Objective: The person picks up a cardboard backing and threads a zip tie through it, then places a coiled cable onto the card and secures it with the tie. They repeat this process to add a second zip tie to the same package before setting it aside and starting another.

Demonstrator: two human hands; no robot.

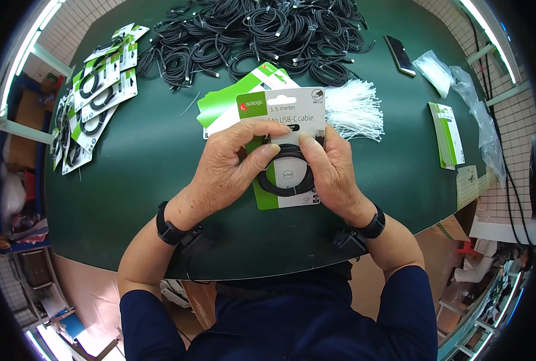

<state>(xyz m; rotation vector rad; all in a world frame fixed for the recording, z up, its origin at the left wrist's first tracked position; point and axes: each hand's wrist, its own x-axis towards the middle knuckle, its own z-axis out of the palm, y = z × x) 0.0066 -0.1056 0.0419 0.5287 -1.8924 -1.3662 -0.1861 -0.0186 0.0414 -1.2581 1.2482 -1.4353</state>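
Observation:
Both hands are at a green and white cable card (pixel 286 99), held upright above the dark green table. On its front lies a coiled black USB cable (pixel 287 191). My left hand (pixel 229 159) grips the card from the left, its index finger reaching across the front and its thumb by the top of the coil. With its thumb pressed beside the coil's upper right, my right hand (pixel 333 171) holds the card's right side; its other fingers are mostly hidden behind. A metal cable plug (pixel 321 133) shows near the right fingers.
A large heap of coiled black cables (pixel 262 30) covers the table's far side. Flat cards (pixel 220 108) and white ties (pixel 358 111) lie behind the held card. Carded cables (pixel 96 96) pile up at left. At right are a phone (pixel 400 55), more cards (pixel 446 135) and plastic bags (pixel 478 108).

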